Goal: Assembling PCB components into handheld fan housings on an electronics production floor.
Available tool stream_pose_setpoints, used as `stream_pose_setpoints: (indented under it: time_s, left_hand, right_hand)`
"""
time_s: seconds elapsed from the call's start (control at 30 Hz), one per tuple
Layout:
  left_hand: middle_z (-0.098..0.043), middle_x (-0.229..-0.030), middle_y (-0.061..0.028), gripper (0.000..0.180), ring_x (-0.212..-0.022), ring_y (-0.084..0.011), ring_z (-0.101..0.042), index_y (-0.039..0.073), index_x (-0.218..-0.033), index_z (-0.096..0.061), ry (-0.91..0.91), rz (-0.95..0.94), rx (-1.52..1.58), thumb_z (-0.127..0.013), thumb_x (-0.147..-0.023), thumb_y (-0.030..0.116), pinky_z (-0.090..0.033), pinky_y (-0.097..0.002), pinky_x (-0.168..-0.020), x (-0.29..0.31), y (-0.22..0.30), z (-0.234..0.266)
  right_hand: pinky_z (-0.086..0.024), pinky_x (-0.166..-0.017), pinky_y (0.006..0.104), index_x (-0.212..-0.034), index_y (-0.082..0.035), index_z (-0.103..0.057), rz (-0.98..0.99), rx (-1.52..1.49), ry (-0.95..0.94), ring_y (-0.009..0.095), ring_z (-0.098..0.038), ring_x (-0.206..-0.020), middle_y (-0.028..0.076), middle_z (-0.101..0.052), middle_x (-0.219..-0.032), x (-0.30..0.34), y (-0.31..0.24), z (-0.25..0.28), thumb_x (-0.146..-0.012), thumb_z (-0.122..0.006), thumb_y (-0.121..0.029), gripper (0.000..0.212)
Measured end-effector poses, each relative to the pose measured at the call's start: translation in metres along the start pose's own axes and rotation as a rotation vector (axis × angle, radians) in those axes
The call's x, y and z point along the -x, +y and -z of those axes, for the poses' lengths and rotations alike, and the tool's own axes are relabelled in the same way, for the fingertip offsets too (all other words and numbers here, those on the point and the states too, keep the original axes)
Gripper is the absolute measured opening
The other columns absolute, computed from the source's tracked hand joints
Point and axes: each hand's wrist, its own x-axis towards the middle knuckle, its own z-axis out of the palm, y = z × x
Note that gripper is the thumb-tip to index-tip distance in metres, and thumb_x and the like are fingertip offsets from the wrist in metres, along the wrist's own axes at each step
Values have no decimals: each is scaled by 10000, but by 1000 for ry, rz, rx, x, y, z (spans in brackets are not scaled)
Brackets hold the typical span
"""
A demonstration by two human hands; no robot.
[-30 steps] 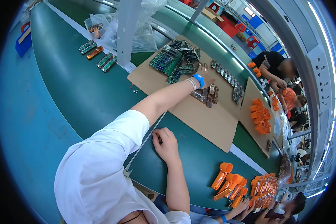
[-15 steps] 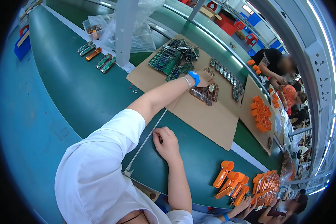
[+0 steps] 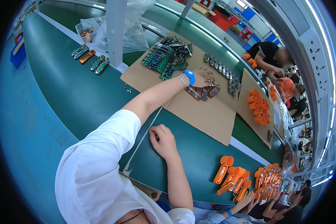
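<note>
My left hand (image 3: pixel 204 77), with a blue band (image 3: pixel 189 77) at its wrist, reaches over a brown cardboard sheet (image 3: pixel 201 119). Its fingers stretch out above several brown translucent casings (image 3: pixel 202 93), and the fingertips come down at their upper edge. Whether they touch a casing is hard to see. Closer to me, my right hand (image 3: pixel 162 140) rests on the green tabletop (image 3: pixel 190 145) with curled fingers; the inside of the curl is hidden. Left of the casings lies a pile of green circuit boards (image 3: pixel 162 58). A row of narrow boards (image 3: pixel 222 71) runs along the sheet's right side.
Orange scoop-shaped parts (image 3: pixel 229 177) stand at the lower right, beside co-workers' hands (image 3: pixel 246 201). More orange pieces (image 3: pixel 259 108) lie on a second cardboard sheet. A metal post (image 3: pixel 115 33) rises near a plastic bag and a clear tub (image 3: pixel 86 31). Assembled boards (image 3: pixel 99 64) lie left.
The view has shifted slightly. The casings under my left hand have been rearranged, with one now angled out to the right. My right hand stays in the same place.
</note>
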Motion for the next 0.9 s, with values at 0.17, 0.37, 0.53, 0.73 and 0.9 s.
stream_pose_setpoints:
  time_s: [0.17, 0.37, 0.53, 0.73, 0.9]
  left_hand:
    - [-186, -1482, -271, 870, -1390, -459, -113, 222, -1472, -243, -165, 244, -149, -404, -796, 747, -114, -635, -1079, 27, 30, 17]
    - [-168, -1493, -278, 814, -1378, -474, -145, 215, -1478, -234, -139, 354, -242, -313, -846, 721, -55, -718, -1022, 45, 42, 10]
    - [-266, -1464, -265, 709, -1382, -439, -179, 124, -1440, -311, -30, 447, -5, -289, -918, 603, -148, -683, -1033, 24, 58, 2]
    - [-403, -1293, -277, 533, -1247, -445, -362, 69, -1345, -393, 142, 289, -42, -471, -919, 380, -240, -669, -1001, 83, 91, 39]
    - [-489, -1148, -226, 461, -1116, -392, -470, 34, -1256, -447, 103, 227, -64, -549, -827, 166, -389, -530, -911, 194, 127, 105]
  right_hand:
    - [-469, -597, 299, -848, -43, -628, 14, 2, 9, 189, -548, -634, 65, -558, -744, 0, 1, -1, -775, -650, -24, 78]
    - [-464, -569, 280, -847, -29, -624, 11, -26, -7, 180, -551, -624, 72, -557, -736, -1, 5, -9, -780, -651, -5, 77]
    - [-471, -604, 328, -849, -32, -625, -79, -33, -30, 234, -567, -663, 100, -574, -768, 3, -5, -3, -786, -634, -18, 65]
    - [-446, -564, 264, -856, -4, -627, -67, -36, -34, 155, -528, -601, 86, -548, -748, 2, -3, -6, -810, -635, -4, 46]
    - [-462, -570, 266, -851, -2, -628, -120, -67, 37, 154, -546, -609, 90, -560, -748, 0, -7, 4, -796, -642, 3, 57]
